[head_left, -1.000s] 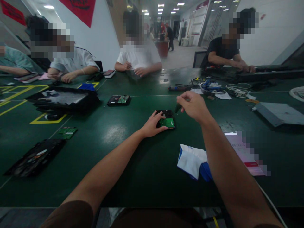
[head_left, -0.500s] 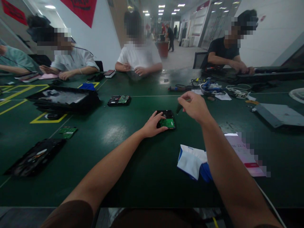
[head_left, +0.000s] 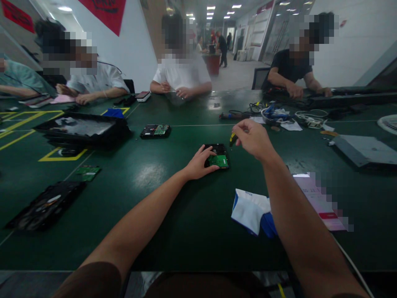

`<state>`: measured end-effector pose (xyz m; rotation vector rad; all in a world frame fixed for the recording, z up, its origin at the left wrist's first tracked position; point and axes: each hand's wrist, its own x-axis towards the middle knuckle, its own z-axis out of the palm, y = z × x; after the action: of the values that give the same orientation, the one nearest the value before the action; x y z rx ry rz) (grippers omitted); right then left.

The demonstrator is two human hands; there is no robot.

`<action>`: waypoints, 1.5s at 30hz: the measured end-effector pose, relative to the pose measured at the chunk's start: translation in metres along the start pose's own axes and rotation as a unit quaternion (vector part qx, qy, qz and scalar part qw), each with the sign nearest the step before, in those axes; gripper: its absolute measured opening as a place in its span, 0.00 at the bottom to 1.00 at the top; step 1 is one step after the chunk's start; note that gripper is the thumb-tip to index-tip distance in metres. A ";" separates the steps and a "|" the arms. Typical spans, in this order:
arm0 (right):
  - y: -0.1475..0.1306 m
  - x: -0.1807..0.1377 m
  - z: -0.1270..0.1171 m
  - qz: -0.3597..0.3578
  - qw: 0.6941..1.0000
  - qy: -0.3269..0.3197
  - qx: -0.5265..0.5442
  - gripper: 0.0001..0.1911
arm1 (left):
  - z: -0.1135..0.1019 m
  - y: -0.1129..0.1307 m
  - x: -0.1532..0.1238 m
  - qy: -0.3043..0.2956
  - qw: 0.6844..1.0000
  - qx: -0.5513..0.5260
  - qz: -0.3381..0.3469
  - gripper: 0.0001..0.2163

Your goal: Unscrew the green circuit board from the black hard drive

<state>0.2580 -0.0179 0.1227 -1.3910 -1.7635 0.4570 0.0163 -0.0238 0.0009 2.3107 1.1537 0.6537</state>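
A black hard drive (head_left: 218, 154) with a green circuit board lies on the dark green table (head_left: 173, 207) in front of me. My left hand (head_left: 198, 164) rests on its left edge, fingers curled around it. My right hand (head_left: 253, 138) hovers just right of the drive, fingers pinched on a small screwdriver (head_left: 232, 139) with a yellow and black handle, tip pointing down toward the drive's far right corner.
A white and blue bag (head_left: 252, 211) and a paper (head_left: 319, 198) lie at the near right. A second hard drive (head_left: 155, 130), a black tray (head_left: 82, 129), a loose green board (head_left: 89, 171) and a black panel (head_left: 46, 205) lie to the left. Cables (head_left: 276, 114) and several seated people line the far side.
My right hand has turned slightly, so the screwdriver's yellow handle now shows. My left hand and the drive have stayed put.
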 end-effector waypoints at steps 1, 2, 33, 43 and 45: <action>0.000 0.000 0.001 0.006 1.000 -0.007 0.017 0.11 | 0.000 0.000 0.000 0.001 1.000 0.001 0.000 0.30; 0.001 0.000 0.001 0.010 0.999 -0.017 0.035 0.11 | 0.000 0.000 0.000 0.002 1.000 0.002 0.001 0.30; -0.003 -0.002 -0.002 0.013 0.999 0.019 -0.029 0.12 | 0.003 -0.006 0.001 0.010 1.000 -0.011 0.009 0.30; 0.000 0.000 -0.002 -0.035 0.999 -0.038 -0.003 0.17 | 0.000 -0.001 -0.001 0.005 1.000 -0.007 0.000 0.29; -0.001 -0.001 -0.003 -0.026 0.999 -0.014 -0.026 0.15 | 0.000 0.000 -0.001 0.003 1.000 -0.008 -0.002 0.29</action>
<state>0.2594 -0.0198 0.1252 -1.3769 -1.8420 0.4081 0.0155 -0.0242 0.0008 2.2933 1.1522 0.6660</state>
